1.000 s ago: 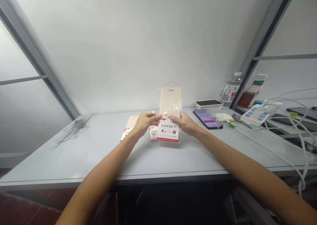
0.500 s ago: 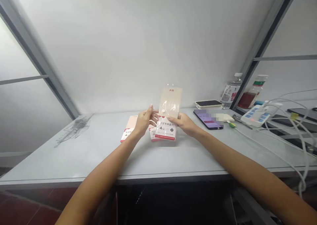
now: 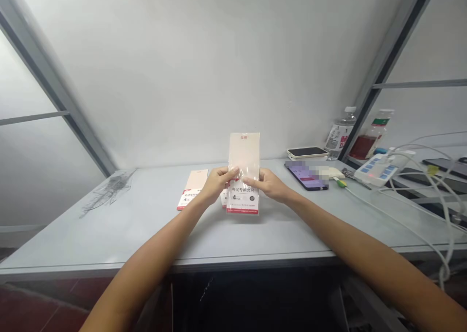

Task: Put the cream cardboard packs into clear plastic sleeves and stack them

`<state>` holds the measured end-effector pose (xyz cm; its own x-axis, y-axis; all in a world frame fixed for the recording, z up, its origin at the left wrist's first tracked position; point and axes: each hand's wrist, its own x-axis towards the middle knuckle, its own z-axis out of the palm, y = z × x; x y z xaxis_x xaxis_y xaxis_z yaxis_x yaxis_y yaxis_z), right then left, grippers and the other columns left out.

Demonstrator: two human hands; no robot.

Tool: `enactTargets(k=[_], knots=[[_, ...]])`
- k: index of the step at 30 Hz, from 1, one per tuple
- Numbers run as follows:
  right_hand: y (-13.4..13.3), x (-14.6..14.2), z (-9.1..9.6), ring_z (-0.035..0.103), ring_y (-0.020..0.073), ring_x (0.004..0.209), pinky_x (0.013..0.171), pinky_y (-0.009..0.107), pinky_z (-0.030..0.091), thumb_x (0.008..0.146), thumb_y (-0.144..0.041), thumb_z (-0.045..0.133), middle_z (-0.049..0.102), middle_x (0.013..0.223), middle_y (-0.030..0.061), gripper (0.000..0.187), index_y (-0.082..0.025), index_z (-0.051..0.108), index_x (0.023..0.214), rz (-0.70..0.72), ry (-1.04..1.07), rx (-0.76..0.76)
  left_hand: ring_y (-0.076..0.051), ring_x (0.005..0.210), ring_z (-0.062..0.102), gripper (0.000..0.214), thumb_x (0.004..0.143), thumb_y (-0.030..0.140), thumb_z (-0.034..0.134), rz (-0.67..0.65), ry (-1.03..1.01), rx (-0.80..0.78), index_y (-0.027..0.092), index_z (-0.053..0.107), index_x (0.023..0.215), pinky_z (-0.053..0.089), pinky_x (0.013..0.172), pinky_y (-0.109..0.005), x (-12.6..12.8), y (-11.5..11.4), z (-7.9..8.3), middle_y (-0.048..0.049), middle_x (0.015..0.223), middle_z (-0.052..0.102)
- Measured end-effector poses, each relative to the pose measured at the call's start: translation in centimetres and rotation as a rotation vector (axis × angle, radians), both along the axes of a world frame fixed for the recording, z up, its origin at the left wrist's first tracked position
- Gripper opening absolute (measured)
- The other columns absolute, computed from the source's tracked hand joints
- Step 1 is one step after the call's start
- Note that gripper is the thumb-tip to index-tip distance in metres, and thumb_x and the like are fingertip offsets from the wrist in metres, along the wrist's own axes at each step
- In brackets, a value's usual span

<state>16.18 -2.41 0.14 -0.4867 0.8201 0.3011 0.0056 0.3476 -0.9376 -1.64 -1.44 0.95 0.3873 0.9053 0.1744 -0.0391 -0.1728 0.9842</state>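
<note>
I hold a clear plastic packet [image 3: 243,164] upright above the table; it has a pale peach card inside and a red and white label at its lower end. My left hand [image 3: 216,185] pinches its left edge near the middle. My right hand [image 3: 266,184] pinches the front of the packet from the right, fingers closed on it. A second packet of the same kind [image 3: 192,189] lies flat on the table to the left. Another packet [image 3: 223,199] lies behind the held one, mostly hidden by it.
The grey table [image 3: 146,225] runs to a white wall. At right lie a purple phone [image 3: 306,176], a second phone [image 3: 307,153], two bottles [image 3: 340,135], a power strip [image 3: 377,169] and several white cables [image 3: 419,195]. A dark scribble mark [image 3: 109,188] is at left.
The packet has shifted slightly left and stands straighter. My left hand, apart from it half a second ago, has closed on its left edge again.
</note>
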Motion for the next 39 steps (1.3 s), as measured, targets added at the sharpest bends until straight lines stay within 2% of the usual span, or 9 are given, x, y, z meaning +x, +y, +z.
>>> enactTargets(k=[3, 9, 14, 19, 23, 32, 36, 39], knots=[[-0.08, 0.08, 0.07, 0.063, 0.0221, 0.082, 0.069, 0.033, 0.049, 0.075, -0.043, 0.061, 0.068, 0.090, 0.0066, 0.037, -0.017, 0.063, 0.101, 0.007, 0.003, 0.005, -0.010, 0.057, 0.052, 0.033, 0.070, 0.047, 0.062, -0.051, -0.014, -0.040, 0.014, 0.061, 0.068, 0.038, 0.053, -0.024, -0.14, -0.01, 0.18, -0.0009, 0.063, 0.057], [-0.10, 0.24, 0.17, 0.063, 0.0216, 0.083, 0.070, 0.033, 0.050, 0.076, -0.041, 0.060, 0.068, 0.091, 0.0069, 0.032, -0.017, 0.064, 0.096, -0.004, 0.013, 0.004, -0.007, 0.051, 0.047, 0.032, 0.069, 0.045, 0.065, -0.058, -0.058, -0.008, 0.014, 0.061, 0.066, 0.034, 0.048, -0.022, -0.41, 0.19, 0.47, 0.0004, 0.060, 0.054], [0.00, 0.22, 0.03, 0.063, 0.0230, 0.085, 0.072, 0.035, 0.050, 0.075, -0.042, 0.060, 0.068, 0.094, 0.0076, 0.037, -0.017, 0.063, 0.102, -0.001, 0.012, 0.003, -0.011, 0.057, 0.054, 0.033, 0.066, 0.045, 0.066, -0.059, -0.072, -0.028, 0.013, 0.063, 0.073, 0.038, 0.051, -0.024, -0.58, 0.38, 0.36, -0.0029, 0.068, 0.059], [-0.05, 0.08, -0.31, 0.063, 0.0232, 0.087, 0.073, 0.036, 0.050, 0.077, -0.042, 0.058, 0.067, 0.096, 0.0081, 0.037, -0.017, 0.062, 0.105, 0.022, -0.049, 0.048, -0.012, 0.058, 0.054, 0.031, 0.060, 0.040, 0.072, -0.076, -0.060, -0.072, 0.013, 0.065, 0.074, 0.039, 0.053, -0.025, -0.61, 0.32, 0.17, -0.0035, 0.066, 0.061], [-0.04, 0.03, -0.39, 0.062, 0.0235, 0.089, 0.074, 0.036, 0.049, 0.077, -0.042, 0.059, 0.067, 0.098, 0.0078, 0.038, -0.017, 0.061, 0.106, 0.009, -0.056, 0.051, -0.014, 0.062, 0.056, 0.028, 0.062, 0.039, 0.072, -0.077, -0.079, -0.104, 0.014, 0.065, 0.073, 0.041, 0.058, -0.027, -0.55, 0.19, 0.36, -0.0036, 0.068, 0.062], [0.17, 0.12, -0.56, 0.062, 0.0244, 0.090, 0.074, 0.037, 0.049, 0.079, -0.039, 0.057, 0.066, 0.101, 0.0099, 0.036, -0.016, 0.059, 0.107, -0.027, -0.093, 0.057, -0.012, 0.060, 0.054, 0.026, 0.065, 0.038, 0.069, -0.059, -0.043, -0.068, 0.014, 0.063, 0.070, 0.039, 0.057, -0.026, -0.49, 0.49, 0.23, -0.0027, 0.067, 0.060], [0.09, 0.06, -0.43, 0.062, 0.0242, 0.090, 0.074, 0.036, 0.049, 0.079, -0.040, 0.058, 0.066, 0.100, 0.0085, 0.037, -0.017, 0.059, 0.108, -0.039, -0.094, 0.053, -0.013, 0.063, 0.056, 0.027, 0.066, 0.039, 0.068, -0.049, -0.020, -0.061, 0.013, 0.063, 0.071, 0.040, 0.060, -0.027, -0.51, 0.55, 0.11, -0.0039, 0.071, 0.062], [-0.01, -0.01, -0.27, 0.062, 0.0237, 0.090, 0.075, 0.036, 0.049, 0.078, -0.040, 0.058, 0.067, 0.099, 0.0073, 0.037, -0.017, 0.061, 0.106, -0.026, -0.061, 0.044, -0.011, 0.059, 0.053, 0.027, 0.065, 0.039, 0.069, -0.014, -0.019, -0.028, 0.013, 0.063, 0.069, 0.039, 0.058, -0.026, -0.53, 0.56, 0.06, -0.0021, 0.066, 0.059]])
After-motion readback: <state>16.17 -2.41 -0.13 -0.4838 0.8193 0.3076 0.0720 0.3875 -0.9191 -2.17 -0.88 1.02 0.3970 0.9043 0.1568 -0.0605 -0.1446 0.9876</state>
